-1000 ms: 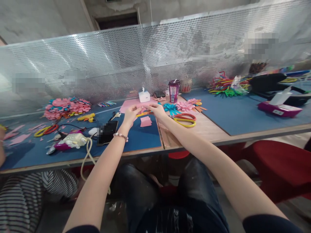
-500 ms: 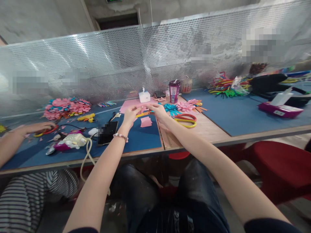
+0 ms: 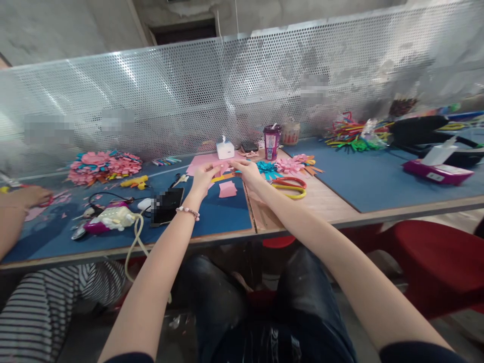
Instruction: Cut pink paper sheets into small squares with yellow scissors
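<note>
Between my two hands is a small piece of pink paper, pinched at its edges. My left hand grips its left side, and my right hand closes on the right side. Just below my fingers lie orange and yellow paper strips. A small stack of pink paper pieces rests on the blue mat nearer to me. Scissors with red and yellow handles lie right of my right hand. Behind it are a blue paper flower and a pink one.
A purple cup and a white tissue box stand at the back. Leftward are a black phone, a yellow glue gun and a pile of paper flowers. A co-worker's hand is at the far left.
My hands stay nearly in place, with the pink paper slightly shifted between the fingers. The co-worker's hand with red-handled scissors has moved left.
</note>
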Tool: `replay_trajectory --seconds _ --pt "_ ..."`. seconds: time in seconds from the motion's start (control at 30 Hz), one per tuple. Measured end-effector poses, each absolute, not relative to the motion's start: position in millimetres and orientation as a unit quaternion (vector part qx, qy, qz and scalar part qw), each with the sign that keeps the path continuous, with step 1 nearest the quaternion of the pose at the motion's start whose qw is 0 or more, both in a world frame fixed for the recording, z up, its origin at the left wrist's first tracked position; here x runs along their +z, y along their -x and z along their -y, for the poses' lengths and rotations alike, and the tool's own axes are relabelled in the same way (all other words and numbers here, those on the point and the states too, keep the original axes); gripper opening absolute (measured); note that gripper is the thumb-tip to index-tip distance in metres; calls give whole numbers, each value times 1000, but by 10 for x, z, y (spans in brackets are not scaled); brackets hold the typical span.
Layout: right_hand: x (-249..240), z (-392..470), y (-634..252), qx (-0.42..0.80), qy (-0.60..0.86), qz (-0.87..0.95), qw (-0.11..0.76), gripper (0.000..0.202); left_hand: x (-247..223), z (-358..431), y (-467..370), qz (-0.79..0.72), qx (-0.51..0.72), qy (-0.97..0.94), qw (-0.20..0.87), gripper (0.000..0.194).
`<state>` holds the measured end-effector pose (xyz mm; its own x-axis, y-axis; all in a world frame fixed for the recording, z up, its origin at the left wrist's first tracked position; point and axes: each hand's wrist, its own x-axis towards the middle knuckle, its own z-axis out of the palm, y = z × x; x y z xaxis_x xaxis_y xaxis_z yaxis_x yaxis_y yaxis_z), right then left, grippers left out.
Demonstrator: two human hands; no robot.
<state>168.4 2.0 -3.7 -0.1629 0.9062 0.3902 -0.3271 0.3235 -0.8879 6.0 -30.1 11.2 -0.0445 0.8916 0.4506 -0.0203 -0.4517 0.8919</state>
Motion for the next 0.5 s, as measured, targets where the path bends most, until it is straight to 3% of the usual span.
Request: replay_trajectory --seconds 0.5 --pt "-27 -1 -1700 515 253 559 599 18 123 324 -62 -365 624 -594 354 12"
